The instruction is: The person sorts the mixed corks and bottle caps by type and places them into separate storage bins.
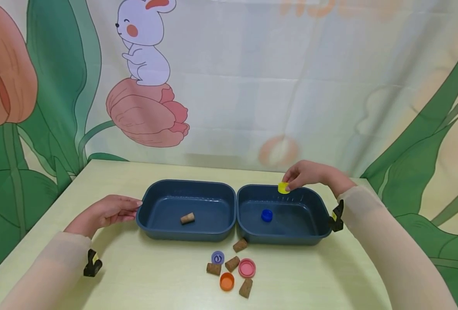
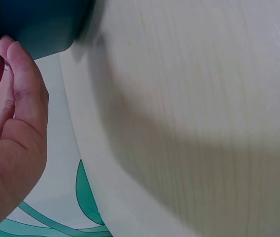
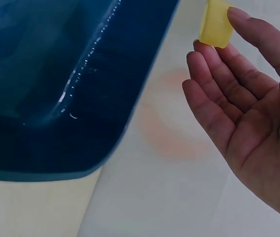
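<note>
My right hand (image 1: pixel 304 173) pinches a yellow bottle cap (image 1: pixel 283 188) between thumb and fingertips, above the far rim of the right blue tray (image 1: pixel 283 239). In the right wrist view the yellow cap (image 3: pixel 216 23) is held clear of the tray wall, the other fingers slightly bent below it. Inside that tray lies a blue bottle cap (image 1: pixel 267 215). At the left end of the left blue tray (image 1: pixel 186 236), my left hand (image 1: pixel 110 211) grips the rim with thumb and fingertips. A cork (image 1: pixel 187 218) lies on its side in this left tray.
In front of the trays, several corks (image 1: pixel 246 288) lie on the pale table (image 1: pixel 147 275) among a purple cap (image 1: pixel 218 258), a pink cap (image 1: pixel 247 268) and an orange cap (image 1: pixel 227 281). A printed curtain (image 1: pixel 229 86) hangs behind the table. The two trays stand side by side.
</note>
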Demonstrator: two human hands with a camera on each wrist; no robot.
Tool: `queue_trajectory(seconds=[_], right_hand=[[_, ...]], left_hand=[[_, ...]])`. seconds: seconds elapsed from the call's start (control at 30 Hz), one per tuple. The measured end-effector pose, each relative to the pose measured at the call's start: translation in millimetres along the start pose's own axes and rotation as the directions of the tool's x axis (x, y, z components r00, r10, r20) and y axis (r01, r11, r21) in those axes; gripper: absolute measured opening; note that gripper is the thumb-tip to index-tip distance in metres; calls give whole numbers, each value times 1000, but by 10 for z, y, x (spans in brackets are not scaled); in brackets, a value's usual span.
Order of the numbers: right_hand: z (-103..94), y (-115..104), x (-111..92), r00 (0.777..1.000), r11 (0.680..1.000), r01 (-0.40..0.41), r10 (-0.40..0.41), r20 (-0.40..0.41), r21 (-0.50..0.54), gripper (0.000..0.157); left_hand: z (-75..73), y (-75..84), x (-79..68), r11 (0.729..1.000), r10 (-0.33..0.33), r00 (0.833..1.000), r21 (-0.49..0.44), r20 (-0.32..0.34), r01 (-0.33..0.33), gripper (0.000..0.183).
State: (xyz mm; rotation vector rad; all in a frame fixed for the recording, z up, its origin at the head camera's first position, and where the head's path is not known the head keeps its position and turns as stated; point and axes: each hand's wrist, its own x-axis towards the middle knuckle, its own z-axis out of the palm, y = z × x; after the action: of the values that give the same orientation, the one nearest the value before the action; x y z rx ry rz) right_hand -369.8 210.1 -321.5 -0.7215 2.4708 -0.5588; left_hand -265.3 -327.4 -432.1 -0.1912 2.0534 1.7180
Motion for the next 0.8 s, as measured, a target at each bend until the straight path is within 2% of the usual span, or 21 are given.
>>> queue_trajectory(seconds=[0.23, 0.47, 0.63, 0.8], right_hand=[[116, 71, 104, 1000, 1000, -14, 15, 25, -18, 38], [194, 117, 170, 999, 999, -26, 27, 38, -18, 36], [241, 149, 219, 997, 1000, -20, 18, 77, 23, 35], [281, 170, 269, 994, 999, -33, 32, 109, 6, 32]], left_hand=[[2, 10, -16, 1000, -1, 1000, -10, 1, 1, 20], [5, 19, -22, 1000, -5, 1000, -11, -3, 5, 21], [2, 14, -22, 1000, -10, 1000, -14, -6, 10, 23], [-3, 13, -20, 1000, -15, 1000, -14, -8, 15, 25]])
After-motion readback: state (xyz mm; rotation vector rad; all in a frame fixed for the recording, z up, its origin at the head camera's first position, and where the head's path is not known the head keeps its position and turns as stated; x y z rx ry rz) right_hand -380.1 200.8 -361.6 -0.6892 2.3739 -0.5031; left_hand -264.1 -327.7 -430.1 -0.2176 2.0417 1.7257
